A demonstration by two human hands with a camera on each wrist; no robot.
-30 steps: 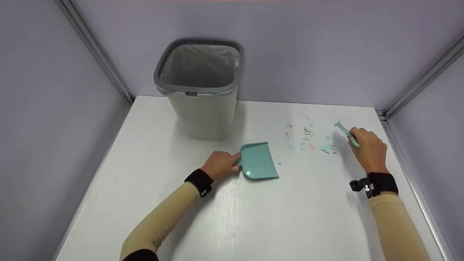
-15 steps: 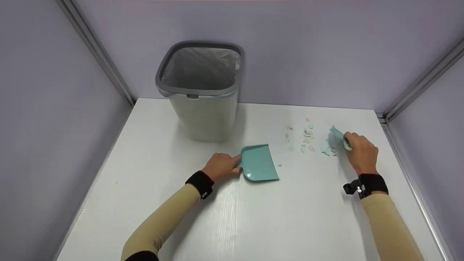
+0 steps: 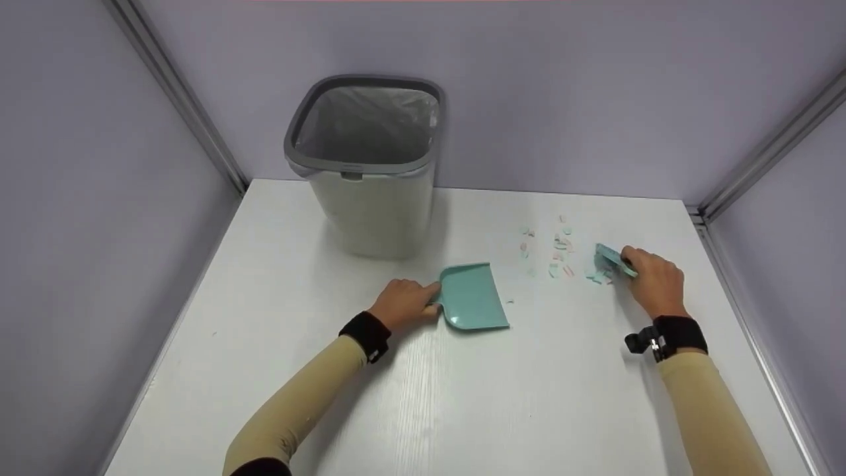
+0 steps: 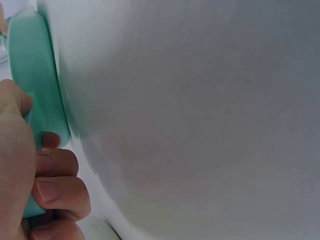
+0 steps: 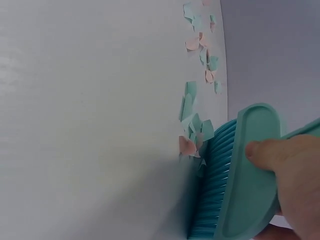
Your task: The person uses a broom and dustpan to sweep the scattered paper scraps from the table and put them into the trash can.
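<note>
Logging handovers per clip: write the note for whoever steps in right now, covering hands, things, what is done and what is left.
Left hand grips the handle of the teal dustpan, which lies flat on the white table, mouth towards the scraps.
Right hand holds the teal brush, bristles down at the right edge of the paper scraps.
Done: brush set against the scraps; one scrap lies by the pan.
Left: no scraps in the pan yet; the lined grey bin stands at the back left.
</note>
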